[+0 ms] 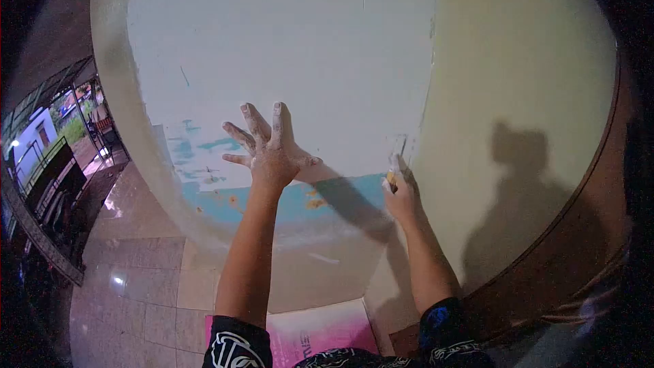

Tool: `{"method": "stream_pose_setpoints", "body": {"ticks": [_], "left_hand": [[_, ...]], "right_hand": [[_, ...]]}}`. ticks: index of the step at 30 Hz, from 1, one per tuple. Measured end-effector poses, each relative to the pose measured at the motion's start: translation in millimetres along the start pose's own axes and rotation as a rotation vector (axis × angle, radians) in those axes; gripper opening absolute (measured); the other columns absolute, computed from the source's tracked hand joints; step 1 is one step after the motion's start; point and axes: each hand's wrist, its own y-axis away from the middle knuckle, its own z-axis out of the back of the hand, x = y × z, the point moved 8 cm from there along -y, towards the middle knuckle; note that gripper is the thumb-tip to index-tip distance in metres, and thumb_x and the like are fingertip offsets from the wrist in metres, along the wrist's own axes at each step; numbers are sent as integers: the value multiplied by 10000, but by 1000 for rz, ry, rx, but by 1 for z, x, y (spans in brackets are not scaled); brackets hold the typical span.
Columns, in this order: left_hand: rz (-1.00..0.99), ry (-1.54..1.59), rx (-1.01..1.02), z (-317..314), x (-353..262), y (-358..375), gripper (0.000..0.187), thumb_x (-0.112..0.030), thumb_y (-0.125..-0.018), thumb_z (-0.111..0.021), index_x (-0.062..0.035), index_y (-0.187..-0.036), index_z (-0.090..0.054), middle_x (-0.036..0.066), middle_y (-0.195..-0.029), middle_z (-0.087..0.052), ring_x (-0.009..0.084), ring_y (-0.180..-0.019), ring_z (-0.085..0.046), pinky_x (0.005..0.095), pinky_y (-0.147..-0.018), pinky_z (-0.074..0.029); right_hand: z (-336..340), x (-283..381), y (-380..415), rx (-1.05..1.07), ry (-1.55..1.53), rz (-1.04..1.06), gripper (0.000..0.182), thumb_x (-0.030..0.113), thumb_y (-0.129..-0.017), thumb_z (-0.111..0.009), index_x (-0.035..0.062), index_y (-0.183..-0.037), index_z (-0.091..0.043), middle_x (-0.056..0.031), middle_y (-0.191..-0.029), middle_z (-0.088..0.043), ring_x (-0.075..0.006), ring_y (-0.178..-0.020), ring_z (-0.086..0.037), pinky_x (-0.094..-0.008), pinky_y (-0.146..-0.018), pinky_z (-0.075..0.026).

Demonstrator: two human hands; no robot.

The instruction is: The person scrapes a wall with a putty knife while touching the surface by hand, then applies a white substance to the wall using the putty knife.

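My left hand [264,153] rests on the wall with its fingers spread wide, and pale dust or filler coats the fingers. My right hand [403,197] is wrapped round a putty knife [399,146] with a yellowish handle. The blade points up and lies close to the right edge of the white coated area [286,41]; whether it touches the wall is hard to tell. Below both hands runs a turquoise strip [286,210] with orange-brown patches. Turquoise streaks also show through the white coat left of my left hand.
A pink and white box or board [320,334] lies on the floor below me. Tiled floor [136,286] extends to the left, towards an open doorway with a dark railing [58,167]. A cream wall [518,61] meets the coated one on the right, with a shadow on it.
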Motion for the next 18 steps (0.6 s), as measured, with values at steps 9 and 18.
{"method": "stream_pose_setpoints", "body": {"ticks": [9,18], "left_hand": [[-82,-26,6,-12,23,5,1279,-601,-580,-910,-300,-1612,-216,303,-1650,94,608,-1427,252,841,-1047,-60],[-217,-71,-208,-25,62,12,1164,-787,-520,-795,-429,-1540,-363,146,-1698,-81,541,-1502,125,910,-937,28]], "right_hand": [[4,17,20,101,216,-22,584,182,-964,-571,103,-1523,-421,-223,-1451,-521,-392,-1294,-529,-449,-1094,-421],[13,81,-15,-48,275,271,663,228,-958,-574,253,-1576,-335,-233,-1044,-672,-412,-944,-641,-484,-860,-507]]}}
